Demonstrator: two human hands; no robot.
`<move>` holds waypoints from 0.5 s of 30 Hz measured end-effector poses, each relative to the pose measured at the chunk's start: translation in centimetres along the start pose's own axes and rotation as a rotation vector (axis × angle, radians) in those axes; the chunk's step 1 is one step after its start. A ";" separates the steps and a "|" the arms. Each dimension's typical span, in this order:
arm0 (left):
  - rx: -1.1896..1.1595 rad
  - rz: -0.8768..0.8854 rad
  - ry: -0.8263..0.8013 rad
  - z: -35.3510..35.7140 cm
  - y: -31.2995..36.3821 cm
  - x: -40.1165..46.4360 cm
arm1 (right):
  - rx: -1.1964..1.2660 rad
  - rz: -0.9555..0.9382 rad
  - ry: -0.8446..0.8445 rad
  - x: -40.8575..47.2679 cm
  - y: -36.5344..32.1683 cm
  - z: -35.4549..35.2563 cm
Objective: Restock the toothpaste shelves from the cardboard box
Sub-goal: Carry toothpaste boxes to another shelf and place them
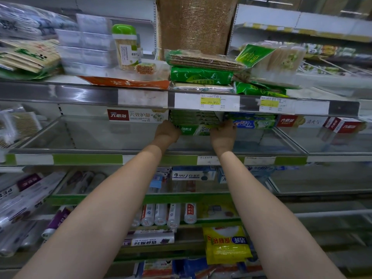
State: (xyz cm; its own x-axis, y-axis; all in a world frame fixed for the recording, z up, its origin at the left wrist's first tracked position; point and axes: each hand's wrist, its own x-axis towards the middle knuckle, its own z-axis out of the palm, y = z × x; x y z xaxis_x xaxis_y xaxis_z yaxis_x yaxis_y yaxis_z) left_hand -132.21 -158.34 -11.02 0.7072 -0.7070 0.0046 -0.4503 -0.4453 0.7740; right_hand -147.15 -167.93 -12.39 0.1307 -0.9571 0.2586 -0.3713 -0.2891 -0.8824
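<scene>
Both my arms reach up to the glass toothpaste shelf [141, 152]. A stack of green Darlie toothpaste boxes [196, 122] stands at the middle of that shelf. My left hand [168, 131] grips the stack's left end and my right hand [223, 133] grips its right end. Right beside the stack lie Crest toothpaste boxes [254, 122]. A red and white toothpaste box [136, 115] stands to the left at the back. The cardboard box is not in view.
More red toothpaste boxes [342, 124] lie at the far right. The shelf above carries green packs of mats [201, 75] and toothpick jars [126, 47]. Lower shelves hold plastic wrap rolls [159, 214], a yellow bag [226, 244] and a Darlie box [193, 174].
</scene>
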 end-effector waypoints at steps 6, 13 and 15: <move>-0.102 0.143 -0.086 1.0 2.5 -2.7 | 0.126 0.050 -0.020 -1.4 0.4 -1.8; -0.205 0.245 -0.204 5.3 6.0 -5.9 | 0.452 0.208 0.021 -4.3 2.3 -6.9; -0.233 0.246 -0.224 7.2 6.7 -6.5 | 0.449 0.271 0.047 -5.2 4.2 -8.8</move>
State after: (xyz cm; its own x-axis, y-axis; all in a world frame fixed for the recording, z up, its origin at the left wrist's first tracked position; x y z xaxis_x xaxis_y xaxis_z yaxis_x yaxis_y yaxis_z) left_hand -143.70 -160.65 -10.44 0.4456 -0.8907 0.0898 -0.4378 -0.1294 0.8897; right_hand -157.46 -164.34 -14.00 0.0393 -0.9992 0.0056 0.0458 -0.0038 -0.9989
